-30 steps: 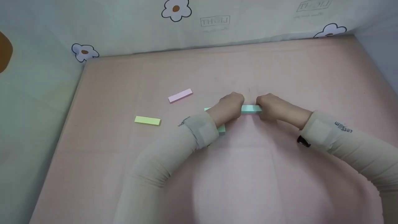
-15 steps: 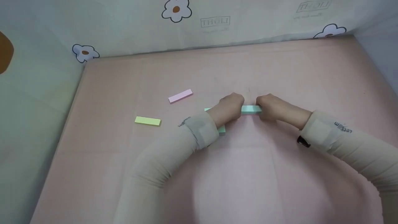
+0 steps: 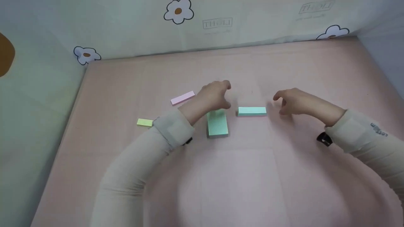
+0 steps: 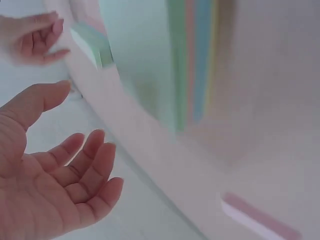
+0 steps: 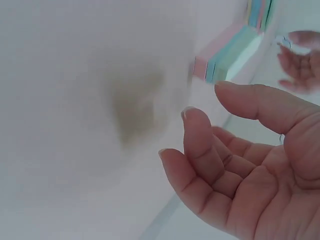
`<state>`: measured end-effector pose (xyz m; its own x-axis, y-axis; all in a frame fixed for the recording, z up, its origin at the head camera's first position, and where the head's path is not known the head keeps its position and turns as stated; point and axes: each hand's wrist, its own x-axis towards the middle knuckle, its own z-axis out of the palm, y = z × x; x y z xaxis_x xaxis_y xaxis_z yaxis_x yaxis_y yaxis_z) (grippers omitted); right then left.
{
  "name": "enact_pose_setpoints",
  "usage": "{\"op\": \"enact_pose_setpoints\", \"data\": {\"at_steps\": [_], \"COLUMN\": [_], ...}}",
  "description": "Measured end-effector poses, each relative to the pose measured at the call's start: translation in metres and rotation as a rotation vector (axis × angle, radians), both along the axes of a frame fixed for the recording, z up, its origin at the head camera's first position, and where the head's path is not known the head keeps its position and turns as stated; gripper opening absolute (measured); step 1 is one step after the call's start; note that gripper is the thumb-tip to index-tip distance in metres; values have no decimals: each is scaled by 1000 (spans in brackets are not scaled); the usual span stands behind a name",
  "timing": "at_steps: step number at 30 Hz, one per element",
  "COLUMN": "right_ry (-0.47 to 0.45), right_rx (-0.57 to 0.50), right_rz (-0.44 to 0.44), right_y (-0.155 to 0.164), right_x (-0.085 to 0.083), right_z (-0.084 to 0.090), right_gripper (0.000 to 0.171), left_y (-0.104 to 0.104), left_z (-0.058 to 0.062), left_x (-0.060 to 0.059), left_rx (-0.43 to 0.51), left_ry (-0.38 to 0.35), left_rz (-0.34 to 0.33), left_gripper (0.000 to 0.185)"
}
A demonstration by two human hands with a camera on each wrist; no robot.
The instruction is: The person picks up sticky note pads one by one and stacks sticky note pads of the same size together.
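Note:
A narrow stack of sticky-note pads (image 3: 252, 111), mint green on top, lies between the two hands; blue and pink layers show in the right wrist view. To its left lies a wider stack of sticky-note pads (image 3: 217, 124), whose green, pink, blue and yellow layers show in the left wrist view. My left hand (image 3: 210, 96) is over the far end of the wide stack, thumb and fingers apart and holding nothing. On the other side, my right hand (image 3: 296, 101) hovers right of the narrow stack, its fingers loosely bent around nothing.
A pink strip-shaped pad (image 3: 182, 98) lies beyond the left forearm. Partly covered by the left sleeve is a yellow strip-shaped pad (image 3: 144, 122). The pink tabletop (image 3: 240, 183) meets a pale flower-printed cloth (image 3: 132, 31) at the back and left.
Both hands have released the narrow green-topped stack and drawn apart, the left one leftward, the right one rightward. The stack stays on the table, and more of the wide stack shows.

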<state>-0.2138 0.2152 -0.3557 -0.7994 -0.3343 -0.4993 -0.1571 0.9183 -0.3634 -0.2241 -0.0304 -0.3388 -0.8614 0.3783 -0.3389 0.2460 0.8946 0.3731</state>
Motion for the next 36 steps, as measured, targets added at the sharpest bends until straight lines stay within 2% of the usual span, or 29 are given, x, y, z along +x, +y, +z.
{"op": "enact_pose_setpoints", "data": {"at_steps": [4, 9, 12, 15, 18, 23, 25, 29, 36], "right_ry": [4, 4, 8, 13, 15, -16, -29, -37, -28], "right_rx": [-7, -5, -8, -12, -16, -26, -27, -31, -31], "right_rz": [-11, -10, 6, 15, 10, -15, -20, -19, -5], "right_y": [18, 32, 36, 39, 39, 35, 35, 37, 37], "right_x": [0, 2, 4, 5, 5, 6, 6, 6, 5], "right_z": [0, -6, -10, -13, -14, -13, -13, -13, -12], "right_gripper": [44, 41, 40, 39, 39, 39, 40, 39, 39], "left_y": [-41, -93, -119, -140, -156, -177, -185, -197, -213], "left_z": [3, -8, -16, -21, -23, -24, -25, -28, -35], "left_x": [-3, -1, 3, 7, 11, 19, 23, 28, 32], "left_rx": [36, 51, 26, 9, 14, 44, 24, -63, -133], "left_ry": [42, 24, 1, -17, -33, -49, -62, -83, -60], "left_rz": [110, 255, 296, 310, 275, 69, 14, -24, -20], "left_gripper": [43, 35, 34, 33, 32, 33, 33, 36, 33]}}
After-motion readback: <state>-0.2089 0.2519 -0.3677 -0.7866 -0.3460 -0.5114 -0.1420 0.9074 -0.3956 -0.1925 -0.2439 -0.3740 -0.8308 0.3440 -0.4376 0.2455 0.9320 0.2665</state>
